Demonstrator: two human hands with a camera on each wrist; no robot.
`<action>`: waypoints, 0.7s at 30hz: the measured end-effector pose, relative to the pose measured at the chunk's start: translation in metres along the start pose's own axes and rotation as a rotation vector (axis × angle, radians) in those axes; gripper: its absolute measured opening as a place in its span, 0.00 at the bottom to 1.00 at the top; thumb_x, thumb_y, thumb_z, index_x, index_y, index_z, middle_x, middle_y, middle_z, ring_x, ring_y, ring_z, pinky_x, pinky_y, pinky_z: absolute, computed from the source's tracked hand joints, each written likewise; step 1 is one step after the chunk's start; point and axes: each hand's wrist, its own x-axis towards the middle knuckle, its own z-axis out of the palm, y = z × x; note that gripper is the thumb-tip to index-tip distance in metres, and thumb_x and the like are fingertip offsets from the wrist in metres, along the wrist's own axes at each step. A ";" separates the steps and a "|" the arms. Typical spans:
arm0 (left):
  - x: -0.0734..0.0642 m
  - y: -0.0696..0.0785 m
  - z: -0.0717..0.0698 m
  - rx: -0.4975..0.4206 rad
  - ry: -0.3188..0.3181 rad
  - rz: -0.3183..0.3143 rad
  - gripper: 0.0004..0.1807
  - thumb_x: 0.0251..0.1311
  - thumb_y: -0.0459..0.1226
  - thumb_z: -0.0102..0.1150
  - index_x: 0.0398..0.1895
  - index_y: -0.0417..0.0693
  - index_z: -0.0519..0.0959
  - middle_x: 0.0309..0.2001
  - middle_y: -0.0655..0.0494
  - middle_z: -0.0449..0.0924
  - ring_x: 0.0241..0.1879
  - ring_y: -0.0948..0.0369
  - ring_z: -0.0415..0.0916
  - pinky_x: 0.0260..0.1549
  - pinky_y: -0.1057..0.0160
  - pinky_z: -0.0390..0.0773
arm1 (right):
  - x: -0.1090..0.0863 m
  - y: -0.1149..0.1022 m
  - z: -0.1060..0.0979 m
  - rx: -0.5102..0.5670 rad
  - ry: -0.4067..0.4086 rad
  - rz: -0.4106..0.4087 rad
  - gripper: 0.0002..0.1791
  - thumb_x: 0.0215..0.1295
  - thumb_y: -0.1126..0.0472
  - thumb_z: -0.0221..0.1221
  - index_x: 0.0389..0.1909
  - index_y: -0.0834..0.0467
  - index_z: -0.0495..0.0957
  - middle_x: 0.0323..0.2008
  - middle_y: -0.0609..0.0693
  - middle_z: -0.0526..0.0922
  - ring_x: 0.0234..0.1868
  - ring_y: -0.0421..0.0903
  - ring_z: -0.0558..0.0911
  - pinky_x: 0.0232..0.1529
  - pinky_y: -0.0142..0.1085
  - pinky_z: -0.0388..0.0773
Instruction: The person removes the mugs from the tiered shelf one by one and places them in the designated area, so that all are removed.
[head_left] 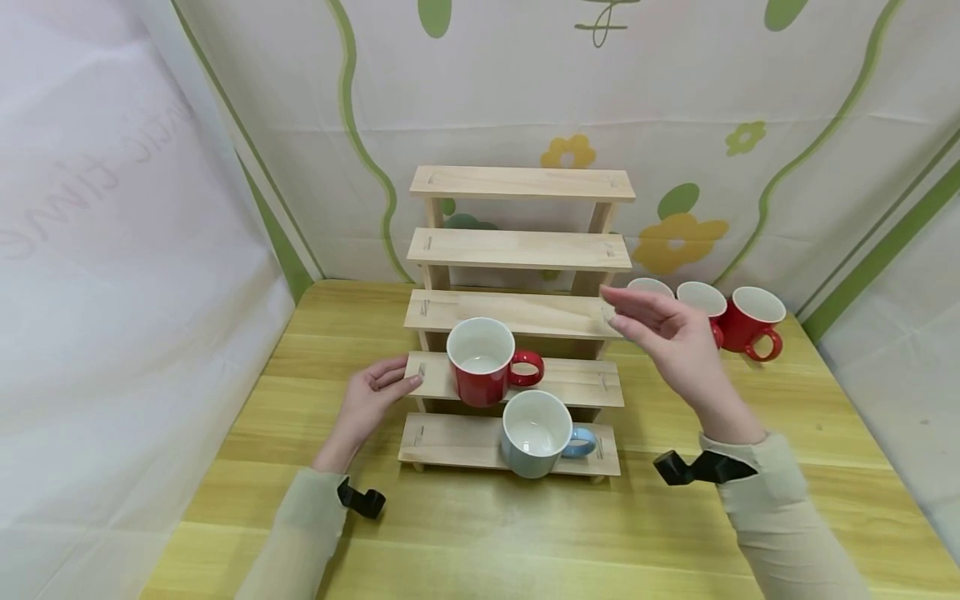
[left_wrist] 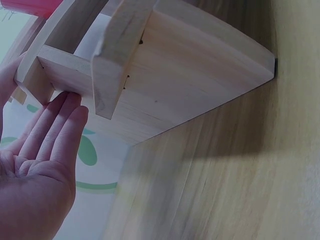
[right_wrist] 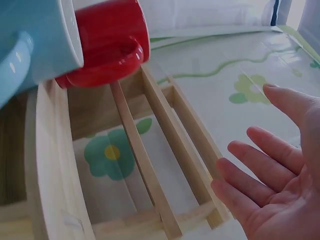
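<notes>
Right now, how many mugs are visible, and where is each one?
5. Red mug on the rack, second step up; blue mug on the lowest step; left mug, middle mug and end mug on the table, right of the rack. The right hand may hide others.

We see a wooden table (head_left: 465,537) with a streaky yellow-brown grain, and behind it a white cloth backdrop (head_left: 495,83) printed with wavy green lines (head_left: 348,92), orange flowers (head_left: 660,243) and a small green flower (head_left: 738,138). On the left we find a white side panel (head_left: 112,333) bearing faint, mirrored lettering (head_left: 101,177); another pale panel (head_left: 896,350) stands on the right.
</notes>
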 end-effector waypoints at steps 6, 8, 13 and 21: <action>0.000 0.000 0.000 0.003 -0.001 -0.011 0.27 0.63 0.37 0.72 0.63 0.35 0.77 0.55 0.40 0.82 0.48 0.61 0.84 0.49 0.66 0.81 | -0.002 0.002 0.016 0.011 -0.082 0.009 0.20 0.69 0.68 0.65 0.61 0.63 0.80 0.58 0.58 0.83 0.54 0.56 0.83 0.51 0.34 0.82; 0.000 0.001 0.000 0.007 -0.003 -0.012 0.27 0.63 0.37 0.72 0.63 0.35 0.77 0.55 0.40 0.82 0.49 0.60 0.84 0.50 0.65 0.81 | -0.003 0.004 0.022 0.021 -0.107 0.007 0.20 0.69 0.68 0.65 0.61 0.63 0.80 0.57 0.61 0.82 0.54 0.57 0.83 0.51 0.35 0.82; 0.001 0.002 0.000 0.029 -0.003 -0.004 0.28 0.62 0.37 0.72 0.63 0.35 0.77 0.56 0.39 0.82 0.51 0.55 0.83 0.50 0.64 0.81 | -0.005 0.008 0.033 0.036 -0.156 0.039 0.19 0.68 0.66 0.66 0.59 0.62 0.81 0.57 0.63 0.82 0.55 0.60 0.83 0.54 0.35 0.81; 0.001 0.003 -0.001 0.035 -0.014 -0.006 0.29 0.61 0.37 0.73 0.63 0.34 0.76 0.56 0.38 0.81 0.54 0.49 0.81 0.51 0.63 0.81 | -0.005 0.016 0.048 0.034 -0.219 0.095 0.18 0.69 0.63 0.67 0.58 0.62 0.82 0.56 0.60 0.83 0.56 0.58 0.82 0.56 0.35 0.80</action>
